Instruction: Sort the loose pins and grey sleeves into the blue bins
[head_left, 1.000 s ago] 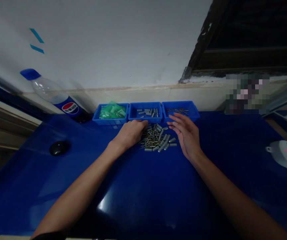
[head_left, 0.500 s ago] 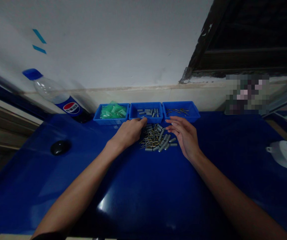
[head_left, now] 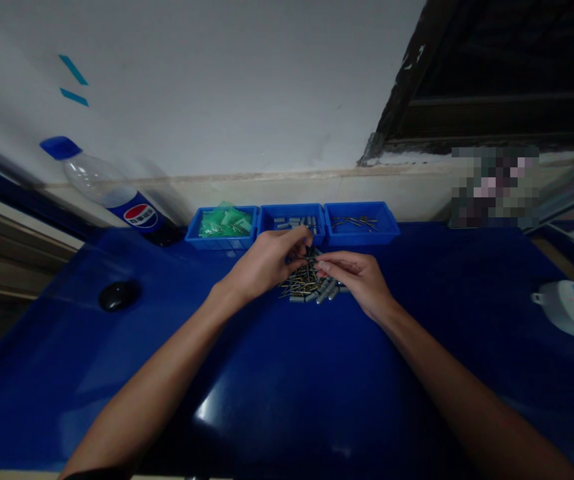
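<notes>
Left hand (head_left: 267, 263): fingertips pinched together, contents too small to tell.
Right hand (head_left: 359, 275): fingers pressed together, tips near the left's.
Parts pile (head_left: 301, 288): under both hands' fingertips.
Blue bins (head_left: 373, 237): just beyond.

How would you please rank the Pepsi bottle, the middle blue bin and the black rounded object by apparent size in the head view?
1. Pepsi bottle, largest
2. Middle blue bin
3. Black rounded object, smallest, even though nearer the camera

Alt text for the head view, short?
A person's left hand and right hand reach into a pile of grey sleeves and brass pins on a blue table. Three blue bins stand behind it, a cola bottle far left.
</notes>
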{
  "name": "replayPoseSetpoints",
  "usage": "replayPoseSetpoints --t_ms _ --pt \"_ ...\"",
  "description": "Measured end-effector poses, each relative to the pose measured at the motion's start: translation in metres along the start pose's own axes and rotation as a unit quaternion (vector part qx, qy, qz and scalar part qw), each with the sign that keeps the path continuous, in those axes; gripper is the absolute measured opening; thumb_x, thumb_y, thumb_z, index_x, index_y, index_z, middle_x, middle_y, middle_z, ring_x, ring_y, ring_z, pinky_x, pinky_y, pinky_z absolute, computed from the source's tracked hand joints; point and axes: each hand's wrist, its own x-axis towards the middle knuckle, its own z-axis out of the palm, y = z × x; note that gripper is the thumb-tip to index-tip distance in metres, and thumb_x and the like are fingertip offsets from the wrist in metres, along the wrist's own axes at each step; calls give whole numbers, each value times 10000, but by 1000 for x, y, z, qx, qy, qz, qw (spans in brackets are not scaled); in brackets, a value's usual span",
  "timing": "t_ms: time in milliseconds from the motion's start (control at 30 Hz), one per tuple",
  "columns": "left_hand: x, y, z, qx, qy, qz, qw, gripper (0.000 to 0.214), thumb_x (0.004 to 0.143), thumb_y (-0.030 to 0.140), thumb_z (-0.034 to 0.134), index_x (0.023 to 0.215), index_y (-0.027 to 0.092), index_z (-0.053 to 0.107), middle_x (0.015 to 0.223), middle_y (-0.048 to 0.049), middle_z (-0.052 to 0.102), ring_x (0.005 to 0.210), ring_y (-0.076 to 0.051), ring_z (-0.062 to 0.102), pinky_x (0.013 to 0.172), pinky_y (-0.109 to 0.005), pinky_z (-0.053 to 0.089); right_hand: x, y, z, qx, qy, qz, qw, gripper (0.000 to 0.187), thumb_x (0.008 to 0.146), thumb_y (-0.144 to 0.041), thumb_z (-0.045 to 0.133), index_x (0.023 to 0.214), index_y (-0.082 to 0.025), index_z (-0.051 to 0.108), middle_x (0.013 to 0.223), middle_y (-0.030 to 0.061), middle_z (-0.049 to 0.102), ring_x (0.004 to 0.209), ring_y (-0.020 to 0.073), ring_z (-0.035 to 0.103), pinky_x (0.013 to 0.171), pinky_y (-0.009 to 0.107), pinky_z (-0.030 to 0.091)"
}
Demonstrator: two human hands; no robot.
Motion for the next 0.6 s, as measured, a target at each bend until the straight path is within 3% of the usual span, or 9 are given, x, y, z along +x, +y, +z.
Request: replayPoseSetpoints --t_ms 233,400,500,600 --pt "0 2 5 13 -12 10 1000 149 916 96 635 1026 181 583 917 -13 684 817 -135 663 731 -253 517 1 -1 1 25 -13 4 1000 282 715 -345 909 968 -245 836 869 33 838 730 203 798 743 357 657" --pt "1 6 6 -2 8 26 1000 96 921 118 643 958 182 582 886 -11 671 787 -138 646 718 -266 511 0 -1 0 15 -10 7 1000 234 727 -322 901 936 -236 837 855 42 835 732 205 799 746 352 653" --pt "0 1 2 15 -8 15 1000 139 917 143 677 1016 184 588 933 -24 682 829 -155 661 745 -281 518 1 -1 0 9 11 1 1000 190 743 -316 887 907 -237 831 839 44 832 744 225 802 776 394 657" --pt "-4 -12 -2 55 -68 -24 996 243 875 145 733 1073 181 595 949 -34 695 827 -176 667 738 -295 510 4 1 -3 4 78 -42 996 203 778 -298 859 971 -250 821 934 47 839 871 252 812 914 461 642"
